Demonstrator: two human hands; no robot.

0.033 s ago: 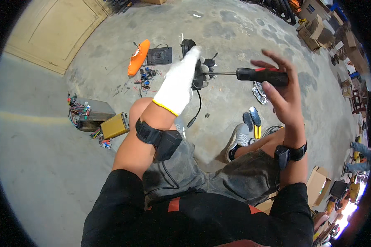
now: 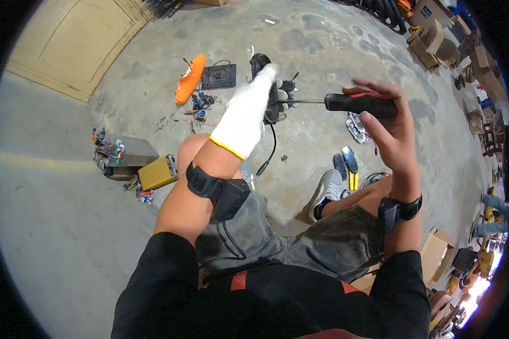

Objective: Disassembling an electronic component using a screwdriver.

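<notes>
My left hand [image 2: 244,110], in a white glove with a yellow cuff edge, is closed around a long black part [image 2: 258,60]. A black cable [image 2: 274,144] with a plug at its end hangs from that part. From the right, a screwdriver [image 2: 342,102] with a black and red handle lies level, its shaft reaching to the part's side. Whether its tip sits in a screw is too small to tell. My bare right hand [image 2: 398,133] holds the handle between thumb and fingers, the fingers bent loosely over its far side.
On the floor lie an orange curved shell [image 2: 190,80], a black square plate [image 2: 219,77] and loose wired parts [image 2: 202,104]. A gold metal box [image 2: 158,173] and a grey one [image 2: 131,151] stand left of my knee. Yellow-handled pliers [image 2: 353,176] lie by my right shoe [image 2: 326,192].
My right fingers have drawn down closer to the screwdriver's handle. The black part in my left hand has shifted very slightly.
</notes>
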